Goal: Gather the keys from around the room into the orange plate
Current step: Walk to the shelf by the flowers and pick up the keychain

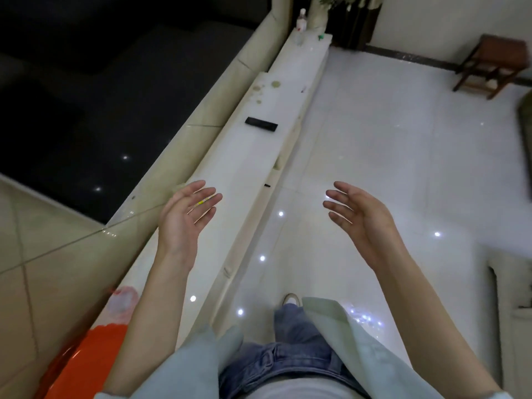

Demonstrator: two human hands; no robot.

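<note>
The orange plate [92, 352] sits on the long white cabinet top [247, 156] at the lower left, partly behind my left forearm. My left hand [184, 211] hovers over the cabinet top, palm turned inward, fingers spread and holding nothing. A small yellow streak [201, 202] shows through the gaps between its fingers; I cannot tell what it is. My right hand [357, 211] is raised over the floor, open and empty, facing the left one. No key is clearly visible.
A black remote [261, 124] lies farther along the cabinet top. At its far end stand a bottle [301, 20], a vase [318, 12] and a small green item [320, 37]. A wooden stool [495, 64] stands on the white tiled floor [388, 139].
</note>
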